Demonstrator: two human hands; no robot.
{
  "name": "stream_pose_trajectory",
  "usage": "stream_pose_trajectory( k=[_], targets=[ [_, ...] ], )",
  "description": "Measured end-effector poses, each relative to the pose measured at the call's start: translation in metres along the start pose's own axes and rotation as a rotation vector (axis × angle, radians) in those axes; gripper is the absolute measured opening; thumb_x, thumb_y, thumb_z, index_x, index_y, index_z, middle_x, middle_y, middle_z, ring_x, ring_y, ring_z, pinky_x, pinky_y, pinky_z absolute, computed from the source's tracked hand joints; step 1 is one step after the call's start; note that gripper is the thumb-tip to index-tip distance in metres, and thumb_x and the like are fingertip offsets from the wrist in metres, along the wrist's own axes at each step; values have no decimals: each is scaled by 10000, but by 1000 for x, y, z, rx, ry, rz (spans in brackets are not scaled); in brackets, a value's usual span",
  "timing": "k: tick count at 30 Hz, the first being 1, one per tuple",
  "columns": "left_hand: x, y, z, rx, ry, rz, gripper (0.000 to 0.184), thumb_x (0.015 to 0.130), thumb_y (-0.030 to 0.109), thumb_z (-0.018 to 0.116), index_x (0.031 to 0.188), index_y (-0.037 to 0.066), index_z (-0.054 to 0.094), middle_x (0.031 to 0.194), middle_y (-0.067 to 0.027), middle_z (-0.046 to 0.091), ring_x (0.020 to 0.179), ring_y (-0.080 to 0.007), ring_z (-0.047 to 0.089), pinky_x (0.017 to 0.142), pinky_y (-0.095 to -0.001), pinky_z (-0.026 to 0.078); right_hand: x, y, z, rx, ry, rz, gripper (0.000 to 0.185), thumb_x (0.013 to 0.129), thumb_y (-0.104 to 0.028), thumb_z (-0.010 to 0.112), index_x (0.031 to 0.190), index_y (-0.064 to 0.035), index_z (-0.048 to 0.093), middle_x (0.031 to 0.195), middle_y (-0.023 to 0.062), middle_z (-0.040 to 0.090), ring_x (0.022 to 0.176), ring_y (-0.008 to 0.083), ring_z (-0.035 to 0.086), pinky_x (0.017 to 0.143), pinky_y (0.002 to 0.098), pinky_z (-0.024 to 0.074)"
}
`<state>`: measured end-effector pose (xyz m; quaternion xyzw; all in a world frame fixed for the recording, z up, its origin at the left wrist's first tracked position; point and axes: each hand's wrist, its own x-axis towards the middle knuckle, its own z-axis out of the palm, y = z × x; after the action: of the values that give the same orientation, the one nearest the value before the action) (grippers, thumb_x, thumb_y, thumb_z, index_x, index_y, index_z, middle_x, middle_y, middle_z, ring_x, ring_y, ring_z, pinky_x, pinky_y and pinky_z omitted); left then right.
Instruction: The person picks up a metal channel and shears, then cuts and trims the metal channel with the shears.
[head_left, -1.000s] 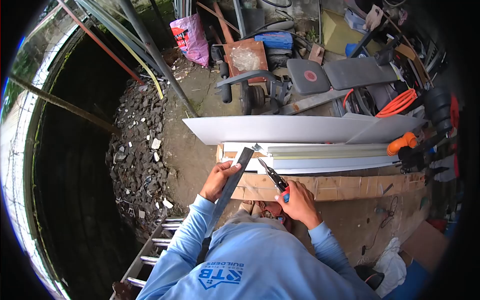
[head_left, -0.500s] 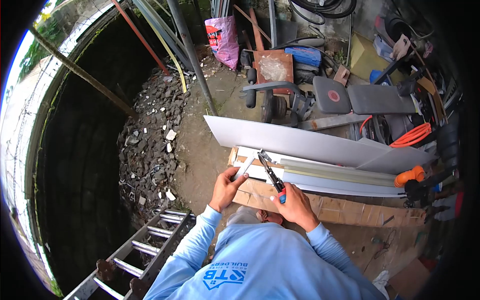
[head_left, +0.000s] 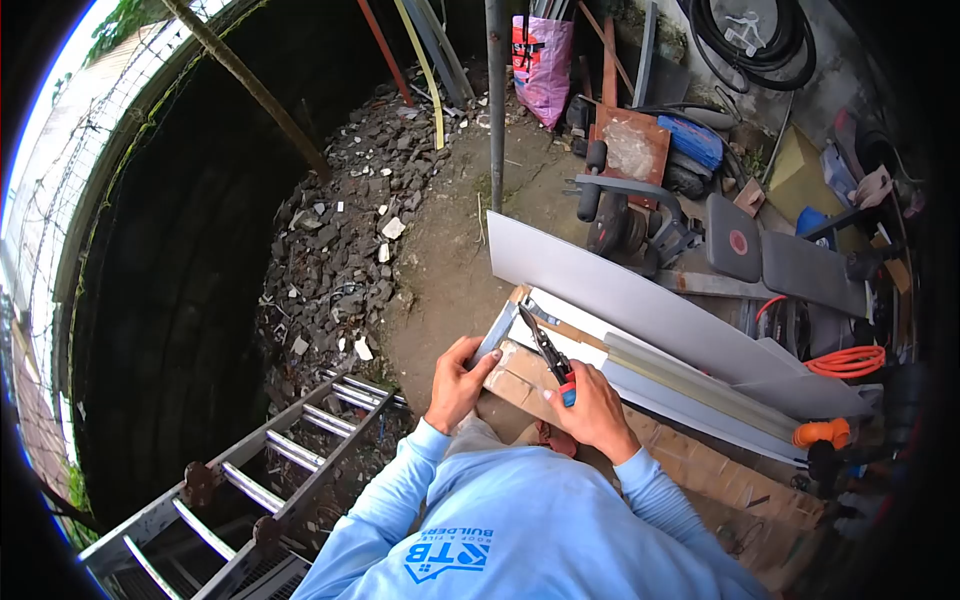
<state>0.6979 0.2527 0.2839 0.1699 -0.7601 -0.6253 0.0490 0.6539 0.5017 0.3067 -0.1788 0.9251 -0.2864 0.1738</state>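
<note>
My left hand (head_left: 460, 385) pinches the lower end of a short, narrow metal strip (head_left: 497, 332), which slants up and away from my fingers. Wrapped in my right hand (head_left: 597, 410) are tin snips (head_left: 545, 348) with red and blue grips. Their dark jaws point up and left, near the strip's far end; I cannot tell whether they touch it. Below and beyond the snips lie long white and cream panels (head_left: 690, 385) beside a long cardboard box (head_left: 670, 445).
A large grey-white sheet (head_left: 640, 295) stands on edge behind the panels. An aluminium ladder (head_left: 290, 450) leans at lower left, near rubble (head_left: 335, 240). A metal pole (head_left: 497, 110) rises ahead. A weight bench (head_left: 790, 265) and orange hose (head_left: 845, 362) are at right.
The view has swung left, so the surroundings sit farther right. The strip has turned in my left hand, now showing a greyer face. Both hands keep their hold.
</note>
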Motion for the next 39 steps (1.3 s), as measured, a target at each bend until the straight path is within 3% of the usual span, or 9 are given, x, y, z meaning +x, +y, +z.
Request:
stream_pose_trajectory(
  k=[4,7,10,24,27,32,35,36,39],
  targets=[
    [12,-15,-54,-104,-19,-101,330,1018,272,790,1164,-22,753,853,66,588,774,-51,464,670,-277,380,27,-37,21,-13,-20,-57,638,947,-359,801,1374,57,572,1167,249,676,1101,438,668,957,523,549],
    [20,-24,-92,-216,-31,-141,345,1024,267,785,1196,-30,749,903,45,648,816,-64,515,714,-289,443,50,-60,42,-29,-1,-106,602,934,-354,803,1336,44,596,1133,248,676,1084,441,665,950,537,550],
    [28,-31,-132,-305,-40,-189,338,1028,264,782,1200,-26,745,931,66,653,831,-37,519,730,-250,416,74,-87,60,-117,-36,-141,571,935,-341,801,1315,38,606,1134,243,677,1087,439,665,953,532,548],
    [53,-49,-265,-374,116,-135,342,1027,268,777,1214,-17,744,999,50,694,906,-48,569,818,-253,449,170,-191,106,-123,-148,-348,511,941,-316,805,1275,15,606,1156,207,691,1119,427,677,953,509,551],
    [74,-47,-285,-377,154,-111,340,1027,274,776,1213,-9,744,1000,58,687,909,-45,563,817,-251,445,208,-202,110,-91,-96,-496,507,940,-311,809,1269,14,603,1140,207,687,1104,422,677,931,512,547],
    [125,-57,-330,-474,182,-129,344,1029,264,770,1236,-10,745,1019,37,705,922,-55,587,842,-255,462,291,-223,131,-41,-100,-541,390,940,-333,822,1119,-34,648,982,183,734,879,446,711,750,544,540],
    [170,-71,-360,-441,252,-114,361,1029,269,771,1251,-14,744,1043,27,722,935,-61,599,869,-267,468,357,-244,160,32,-251,-512,438,942,-390,807,1099,-12,650,944,196,731,883,456,706,752,539,533],
    [189,-75,-372,-454,289,-114,360,1030,269,771,1254,-11,745,1047,27,724,936,-62,600,872,-267,468,386,-252,169,146,-410,-482,488,947,-440,782,1081,10,651,907,218,720,886,462,707,764,540,533],
    [230,-83,-405,-487,399,-149,354,1032,266,770,1263,0,747,1061,26,731,934,-59,607,872,-264,472,451,-297,176,177,-542,-527,498,960,-450,755,1089,19,648,915,242,716,894,458,711,791,535,538]
  ],
)
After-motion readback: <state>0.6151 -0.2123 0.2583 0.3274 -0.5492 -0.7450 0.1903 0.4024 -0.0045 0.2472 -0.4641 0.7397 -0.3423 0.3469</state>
